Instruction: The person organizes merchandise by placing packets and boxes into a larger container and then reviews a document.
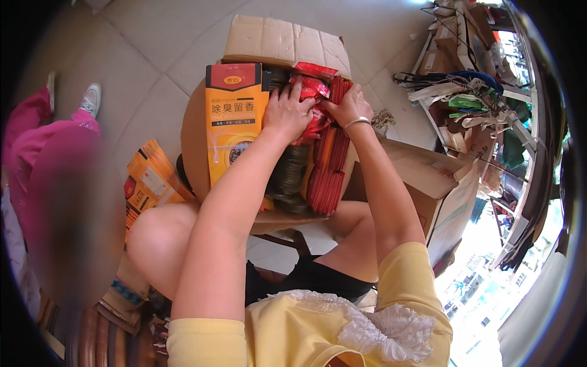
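In the head view, an open cardboard box (284, 40) sits in front of the person's knees. The left hand (287, 115) lies on some shiny red packets (314, 87) near the top of the box, with its fingers spread and bent down. The right hand (350, 107) is just beside it, curled over the top of a row of flat red packs (326, 191). Its thumb points at the shiny packets. I can't tell if either hand is really squeezing one.

A dark green stack (288, 174) stands between the red packs and a big orange packet (235, 113). More orange packets (153, 177) fan out by the left knee.

The step now looks like fitting or straightening the shiny packets. The next move seems to need a soft push or a small pinch, without bending the packs beside them.
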The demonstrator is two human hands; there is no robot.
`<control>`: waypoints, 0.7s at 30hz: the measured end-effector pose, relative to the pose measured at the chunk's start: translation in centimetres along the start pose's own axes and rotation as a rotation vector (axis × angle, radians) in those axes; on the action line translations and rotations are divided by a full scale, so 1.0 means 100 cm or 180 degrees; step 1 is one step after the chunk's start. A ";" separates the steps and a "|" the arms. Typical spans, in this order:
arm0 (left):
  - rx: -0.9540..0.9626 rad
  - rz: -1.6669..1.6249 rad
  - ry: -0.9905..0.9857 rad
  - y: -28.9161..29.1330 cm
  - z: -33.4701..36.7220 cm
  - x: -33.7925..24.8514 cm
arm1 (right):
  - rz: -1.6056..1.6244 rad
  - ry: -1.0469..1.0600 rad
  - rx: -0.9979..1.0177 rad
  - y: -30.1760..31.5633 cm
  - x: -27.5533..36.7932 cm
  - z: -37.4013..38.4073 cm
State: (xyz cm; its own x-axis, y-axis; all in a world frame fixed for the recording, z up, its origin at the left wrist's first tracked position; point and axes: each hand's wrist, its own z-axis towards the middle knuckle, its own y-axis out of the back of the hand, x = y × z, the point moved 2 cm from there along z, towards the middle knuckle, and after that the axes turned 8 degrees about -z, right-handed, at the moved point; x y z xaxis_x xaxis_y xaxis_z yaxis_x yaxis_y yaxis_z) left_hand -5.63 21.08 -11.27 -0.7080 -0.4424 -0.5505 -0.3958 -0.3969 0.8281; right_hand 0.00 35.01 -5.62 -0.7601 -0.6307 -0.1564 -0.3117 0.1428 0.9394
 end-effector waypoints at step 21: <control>-0.0431 -0.0280 -0.0150 -0.003 -0.004 0.005 | 0.1499 0.0478 -0.0442 0.018 -0.044 0.003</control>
State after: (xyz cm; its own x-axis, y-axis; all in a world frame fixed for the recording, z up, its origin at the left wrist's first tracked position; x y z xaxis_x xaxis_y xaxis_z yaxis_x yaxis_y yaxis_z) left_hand -5.63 20.66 -11.86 -0.7021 -0.3642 -0.6119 -0.3773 -0.5385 0.7534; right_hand 2.59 38.23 -3.33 -0.7063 -0.6265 0.3296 0.1313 0.3416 0.9306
